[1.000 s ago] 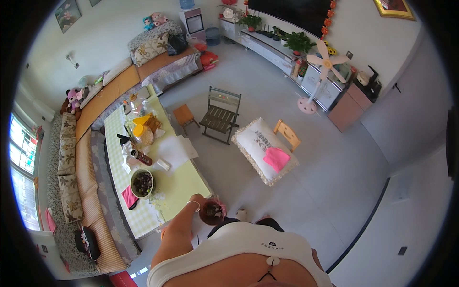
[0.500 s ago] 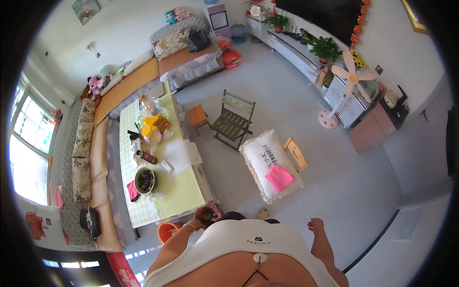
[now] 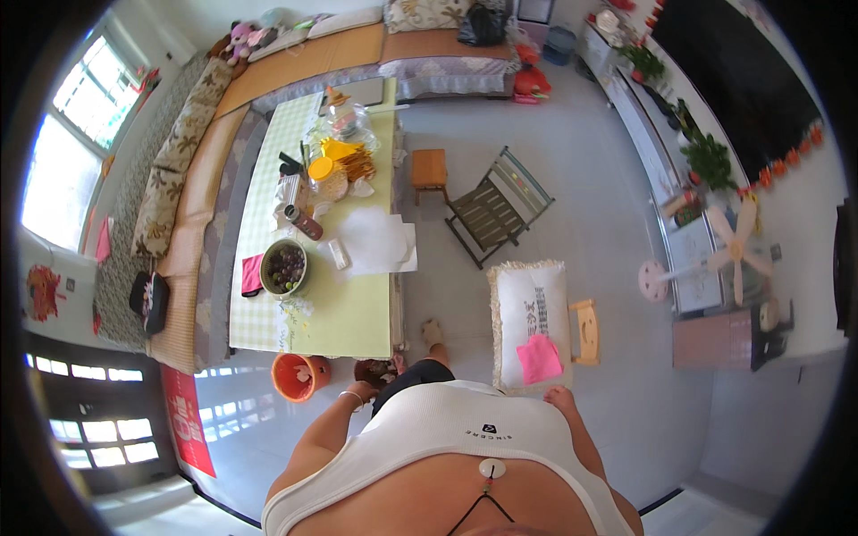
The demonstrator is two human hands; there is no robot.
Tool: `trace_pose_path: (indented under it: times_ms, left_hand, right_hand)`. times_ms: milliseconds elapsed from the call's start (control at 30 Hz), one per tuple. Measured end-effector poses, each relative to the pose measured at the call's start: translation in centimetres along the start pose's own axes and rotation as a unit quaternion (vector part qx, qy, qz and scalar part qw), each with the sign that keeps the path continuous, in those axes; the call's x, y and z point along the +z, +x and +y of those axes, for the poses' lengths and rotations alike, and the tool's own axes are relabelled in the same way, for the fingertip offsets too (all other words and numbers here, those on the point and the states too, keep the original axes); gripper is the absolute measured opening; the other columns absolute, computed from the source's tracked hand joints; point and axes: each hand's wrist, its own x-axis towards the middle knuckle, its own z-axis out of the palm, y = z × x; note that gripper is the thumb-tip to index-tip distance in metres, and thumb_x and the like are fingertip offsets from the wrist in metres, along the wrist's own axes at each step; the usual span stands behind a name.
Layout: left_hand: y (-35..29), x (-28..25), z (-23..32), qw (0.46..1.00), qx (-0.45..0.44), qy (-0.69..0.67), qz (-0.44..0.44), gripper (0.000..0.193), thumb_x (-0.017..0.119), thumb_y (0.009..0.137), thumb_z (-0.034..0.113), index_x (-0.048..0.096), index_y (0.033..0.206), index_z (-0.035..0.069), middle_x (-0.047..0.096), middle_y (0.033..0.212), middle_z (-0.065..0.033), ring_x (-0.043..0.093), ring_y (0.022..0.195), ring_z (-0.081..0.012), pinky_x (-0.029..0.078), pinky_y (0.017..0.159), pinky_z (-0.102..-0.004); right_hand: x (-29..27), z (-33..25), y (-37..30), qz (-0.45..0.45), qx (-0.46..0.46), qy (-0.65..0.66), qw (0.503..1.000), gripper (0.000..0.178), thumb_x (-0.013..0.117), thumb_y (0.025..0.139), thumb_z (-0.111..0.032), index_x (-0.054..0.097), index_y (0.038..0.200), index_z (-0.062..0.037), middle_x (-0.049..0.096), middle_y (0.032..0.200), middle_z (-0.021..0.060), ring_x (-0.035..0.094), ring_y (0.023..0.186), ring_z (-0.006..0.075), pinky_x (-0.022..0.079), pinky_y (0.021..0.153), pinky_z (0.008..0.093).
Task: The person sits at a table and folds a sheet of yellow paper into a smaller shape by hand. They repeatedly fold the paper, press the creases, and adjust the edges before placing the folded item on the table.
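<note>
My left hand (image 3: 362,391), a bracelet on its wrist, hangs low beside a dark reddish container (image 3: 375,370) near the table's front corner. Its fingers are small against that container, and I cannot tell whether they touch it. My right hand (image 3: 561,399) hangs loosely open with nothing in it, just in front of a frilled white cushion (image 3: 514,322). On that cushion lies a pink cloth (image 3: 540,359). An orange bucket (image 3: 284,384) with pale scraps inside stands left of the dark container.
The long table (image 3: 357,313) bears a bowl of dark fruit (image 3: 286,268), a brown bottle (image 3: 304,221), papers and jars. A slatted folding chair (image 3: 494,211), wooden stool (image 3: 429,170) and small wooden chair (image 3: 584,332) stand on the floor. A pink fan (image 3: 736,239) is at right.
My view has turned, so the room appears swung to the right and more floor shows at lower left. My right hand is now nearer the cushion; my left stays by the dark container.
</note>
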Motion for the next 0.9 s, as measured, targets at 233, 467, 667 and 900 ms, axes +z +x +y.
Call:
trace_pose_path:
  times_ms: [233, 467, 667, 900]
  left_hand:
    - [6.3, -7.8, -5.9, 0.972, 0.098, 0.039, 0.208, 0.018, 0.062, 0.082, 0.021, 0.071, 0.092, 0.009, 0.071, 0.104, -0.0153, 0.067, 0.102, -0.0360, 0.055, 0.084, -0.0458]
    - [5.2, -12.7, -7.9, 0.813, -0.169, -0.504, 0.239, 0.034, 0.067, 0.084, 0.032, 0.073, 0.098, 0.001, 0.071, 0.074, -0.0106, 0.066, 0.063, -0.0202, 0.053, 0.061, -0.0357]
    - [4.5, -6.4, -6.2, 0.791, -0.295, -0.537, -0.008, 0.048, 0.067, 0.085, 0.046, 0.070, 0.092, -0.001, 0.069, 0.082, -0.0158, 0.064, 0.069, -0.0249, 0.051, 0.063, -0.0405]
    - [-0.8, -6.4, 4.1, 0.709, -0.324, -0.613, -0.130, 0.054, 0.072, 0.081, 0.057, 0.068, 0.095, 0.005, 0.068, 0.091, -0.0106, 0.060, 0.070, -0.0234, 0.048, 0.060, -0.0374]
  right_hand:
    - [3.5, -10.4, 4.3, -0.095, 0.073, -0.129, 0.984, 0.011, 0.059, 0.090, -0.018, 0.063, 0.089, -0.0076, 0.066, 0.079, 0.0088, 0.067, 0.073, 0.0214, 0.052, 0.057, 0.0330]
    - [2.0, -25.3, 9.4, -0.033, 0.018, -0.194, 0.980, 0.014, 0.059, 0.091, -0.019, 0.061, 0.098, -0.0070, 0.067, 0.084, 0.0109, 0.068, 0.076, 0.0233, 0.054, 0.060, 0.0348]
    - [7.3, -32.4, 19.0, -0.101, 0.060, -0.120, 0.986, 0.019, 0.061, 0.093, -0.022, 0.063, 0.106, -0.0076, 0.068, 0.092, 0.0079, 0.067, 0.078, 0.0188, 0.055, 0.063, 0.0335]
    - [11.1, -42.8, 27.8, -0.202, 0.054, -0.314, 0.926, 0.018, 0.061, 0.093, -0.023, 0.066, 0.105, -0.0109, 0.067, 0.093, 0.0048, 0.067, 0.080, 0.0183, 0.056, 0.068, 0.0352]
